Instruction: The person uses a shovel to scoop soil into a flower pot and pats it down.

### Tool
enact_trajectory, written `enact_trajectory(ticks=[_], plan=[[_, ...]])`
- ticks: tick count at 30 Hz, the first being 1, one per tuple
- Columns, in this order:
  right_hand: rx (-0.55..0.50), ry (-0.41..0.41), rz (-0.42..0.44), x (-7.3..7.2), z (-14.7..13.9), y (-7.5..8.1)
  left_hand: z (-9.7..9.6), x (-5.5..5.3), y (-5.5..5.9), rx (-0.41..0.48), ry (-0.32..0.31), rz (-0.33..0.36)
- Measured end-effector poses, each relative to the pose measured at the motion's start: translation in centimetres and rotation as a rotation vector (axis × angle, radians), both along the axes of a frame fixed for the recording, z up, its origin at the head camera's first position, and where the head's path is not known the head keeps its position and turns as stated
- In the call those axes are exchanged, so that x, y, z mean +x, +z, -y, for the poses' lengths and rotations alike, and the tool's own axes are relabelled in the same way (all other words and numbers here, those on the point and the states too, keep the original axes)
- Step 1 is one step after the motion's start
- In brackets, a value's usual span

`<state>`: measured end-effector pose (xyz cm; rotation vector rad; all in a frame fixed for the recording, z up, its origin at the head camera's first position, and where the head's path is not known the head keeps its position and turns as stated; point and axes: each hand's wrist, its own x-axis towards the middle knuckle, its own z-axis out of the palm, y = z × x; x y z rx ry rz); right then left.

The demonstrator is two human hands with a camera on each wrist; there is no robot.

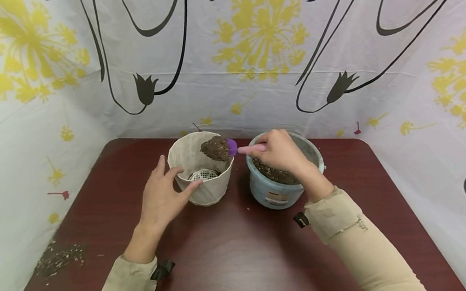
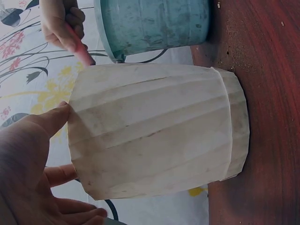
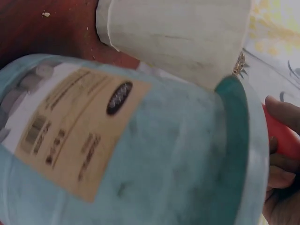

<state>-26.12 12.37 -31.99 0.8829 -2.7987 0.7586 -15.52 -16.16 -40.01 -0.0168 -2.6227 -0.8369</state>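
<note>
My right hand (image 1: 280,150) grips the pink handle of a small trowel (image 1: 251,149) with a purple blade. A heap of dark soil (image 1: 216,148) loads the blade, over the right part of a white ribbed flower pot (image 1: 207,194). Inside that pot a pale perforated disc (image 1: 204,175) shows at the bottom. My left hand (image 1: 162,197) holds the pot's near rim between thumb and index finger, its other fingers spread off to the left. Beneath my right wrist stands a blue-green bucket (image 1: 272,194) with dark soil in it; its label faces me.
Both containers stand near the back of a dark red table (image 1: 222,257). Spilled soil (image 1: 59,257) lies at its left edge. A patterned white sheet (image 1: 230,84) hangs close behind the table and along both sides.
</note>
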Motion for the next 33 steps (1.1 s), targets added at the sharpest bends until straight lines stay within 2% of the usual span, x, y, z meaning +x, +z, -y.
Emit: enact_trajectory(ticks=[5,13,20,24,33], plan=[[0.071,0.013,-0.025,0.0,1.7,-0.2,0.0,0.0,0.1,-0.002,0.007,0.050],[0.153,0.033,-0.072,0.0,3.2,0.2,0.1,0.0,0.0,-0.013,0.009,0.033],[0.167,0.026,-0.093,0.3,3.3,-0.2,0.1,0.0,0.0,-0.020,0.012,0.020],[0.194,0.021,-0.193,0.5,3.1,-0.5,0.1,0.0,0.0,-0.021,0.010,0.015],[0.243,0.081,-0.407,0.8,2.7,-1.1,0.1,-0.1,-0.2,-0.021,0.017,0.032]])
